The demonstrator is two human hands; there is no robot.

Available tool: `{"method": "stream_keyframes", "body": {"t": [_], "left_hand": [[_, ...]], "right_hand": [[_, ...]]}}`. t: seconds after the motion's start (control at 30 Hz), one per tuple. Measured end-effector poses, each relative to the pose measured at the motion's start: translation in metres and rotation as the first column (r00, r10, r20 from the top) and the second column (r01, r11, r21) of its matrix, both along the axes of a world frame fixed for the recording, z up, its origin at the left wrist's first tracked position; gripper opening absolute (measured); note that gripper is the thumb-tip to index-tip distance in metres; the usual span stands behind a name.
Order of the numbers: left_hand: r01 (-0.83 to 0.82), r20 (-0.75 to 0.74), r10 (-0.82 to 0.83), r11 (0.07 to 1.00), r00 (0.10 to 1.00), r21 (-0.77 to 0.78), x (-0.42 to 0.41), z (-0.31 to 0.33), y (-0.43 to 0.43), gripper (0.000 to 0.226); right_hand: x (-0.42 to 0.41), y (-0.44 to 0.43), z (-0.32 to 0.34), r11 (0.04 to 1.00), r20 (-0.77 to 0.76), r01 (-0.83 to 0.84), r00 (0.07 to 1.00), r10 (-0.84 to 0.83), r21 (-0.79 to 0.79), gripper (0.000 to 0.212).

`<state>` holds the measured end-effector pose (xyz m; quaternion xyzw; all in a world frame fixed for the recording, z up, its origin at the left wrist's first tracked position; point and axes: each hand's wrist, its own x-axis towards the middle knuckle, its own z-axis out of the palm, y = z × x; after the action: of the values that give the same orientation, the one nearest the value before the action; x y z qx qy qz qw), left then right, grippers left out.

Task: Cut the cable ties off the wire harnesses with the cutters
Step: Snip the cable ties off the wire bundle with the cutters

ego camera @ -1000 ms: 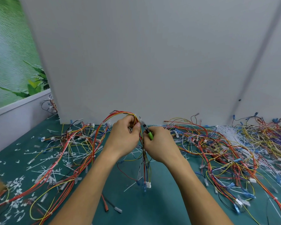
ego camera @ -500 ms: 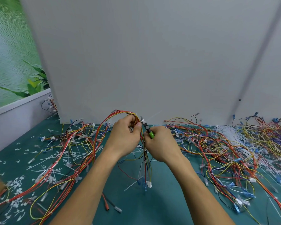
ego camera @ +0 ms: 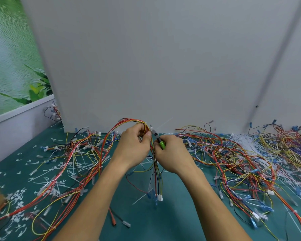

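Item 1, wire harness: red, yellow and orange leads raised off the green mat in an arch, just in front of the grey board. The free end hangs between the 2 wrists, with white connectors at its tip. Judged light, limp and springy; the leads will slide on each other and the insulation nicks easily. Best held close beside a tie, where the bundle is bound tight and stiffest.

Item 2, left hand: fingers and thumb curled round the crown of the arch, pinching the bundle.

Item 3, right hand: wrapped round the green handle of item 4, close against the left hand.

Item 4, cutters: small, with the nose pointing up and left, just beside the pinched bundle. Whether the blades are parted cannot be told.

Item 5, cable tie: a faint pale strip slanting up past the cutter nose, with its head too small to make out. Judged thin, stiff plastic, apt to spring away when cut.

Item 6, cut ties: white offcuts strewn over the mat to the left.

Item 7, harness pile: tangled, on the mat to the right.
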<state>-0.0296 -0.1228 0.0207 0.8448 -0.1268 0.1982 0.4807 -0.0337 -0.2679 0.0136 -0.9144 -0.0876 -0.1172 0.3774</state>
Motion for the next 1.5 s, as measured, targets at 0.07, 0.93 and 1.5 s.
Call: {"method": "stream_keyframes", "body": {"t": [0.07, 0.93, 1.5], "left_hand": [[-0.001, -0.003, 0.001, 1.0, 1.0, -0.005, -0.0002, 0.0, -0.0002, 0.022], [-0.012, 0.017, 0.012, 1.0, 1.0, 0.014, -0.002, 0.0026, -0.0003, 0.021], [-0.006, 0.018, 0.006, 1.0, 1.0, 0.0, -0.0032, 0.0038, -0.0008, 0.023]], "right_hand": [[0.0001, 0.0002, -0.0003, 1.0, -0.002, -0.001, 1.0, 0.001, -0.003, 0.025], [-0.0002, 0.0017, -0.0004, 0.999, 0.006, 0.031, 0.999, -0.031, 0.012, 0.03], [-0.0006, 0.0029, 0.0001, 0.998, 0.0, 0.045, 0.999, -0.045, 0.032, 0.035]]}}
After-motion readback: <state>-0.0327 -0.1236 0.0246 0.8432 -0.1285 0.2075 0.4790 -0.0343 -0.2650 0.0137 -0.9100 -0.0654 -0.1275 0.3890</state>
